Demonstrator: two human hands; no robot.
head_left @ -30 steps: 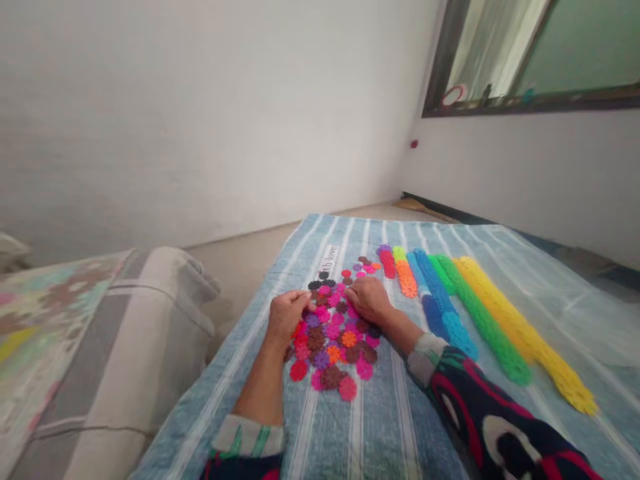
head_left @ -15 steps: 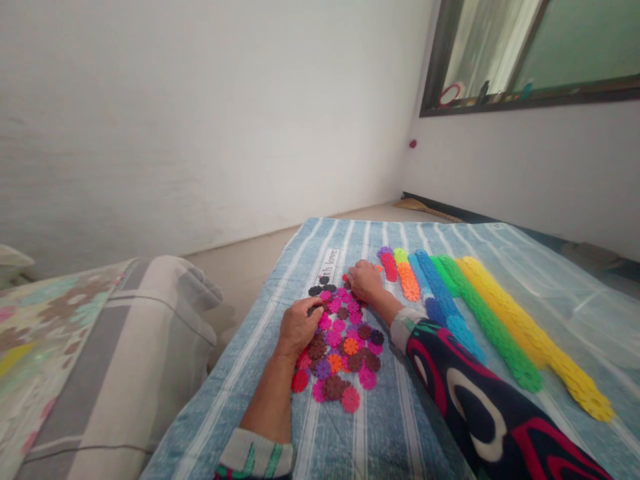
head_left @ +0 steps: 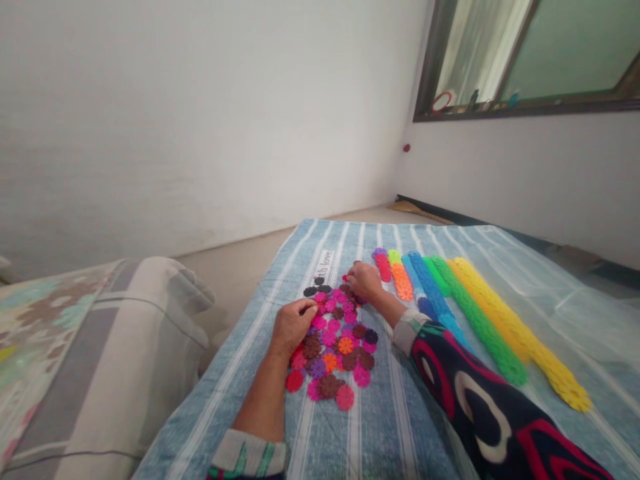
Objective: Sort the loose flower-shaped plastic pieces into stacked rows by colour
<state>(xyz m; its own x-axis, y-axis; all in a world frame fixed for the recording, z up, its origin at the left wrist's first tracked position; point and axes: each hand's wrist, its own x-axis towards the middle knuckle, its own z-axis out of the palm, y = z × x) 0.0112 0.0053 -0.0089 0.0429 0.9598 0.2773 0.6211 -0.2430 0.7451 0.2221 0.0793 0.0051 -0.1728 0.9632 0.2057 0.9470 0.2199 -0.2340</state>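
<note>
A loose pile of small notched plastic discs [head_left: 329,338], shaped like flowers or snowflakes, lies on the striped blue cloth. Pink, brown, purple, orange, red and black ones overlap in it. My left hand [head_left: 293,327] is at the pile's left edge, thumb and forefinger pinched together; what is between them is too small to make out. At the far right edge of the pile, my right hand [head_left: 367,283] has its fingers curled down by red and brown discs. Its fingertips are partly hidden. A few black discs [head_left: 310,291] lie just beyond my left hand.
Right of the pile, discs lie in rows by colour: a red row [head_left: 383,268], an orange row [head_left: 401,283], a blue row [head_left: 434,283], a green row [head_left: 480,317] and a yellow row [head_left: 525,333]. Clear plastic sheeting [head_left: 565,300] lies beyond. A cloth-covered surface [head_left: 135,360] stands left.
The black disc seen at my left fingertips is no longer visible there, and the left thumb and forefinger are closer together. My right hand stays about the same place. The view has shifted slightly.
</note>
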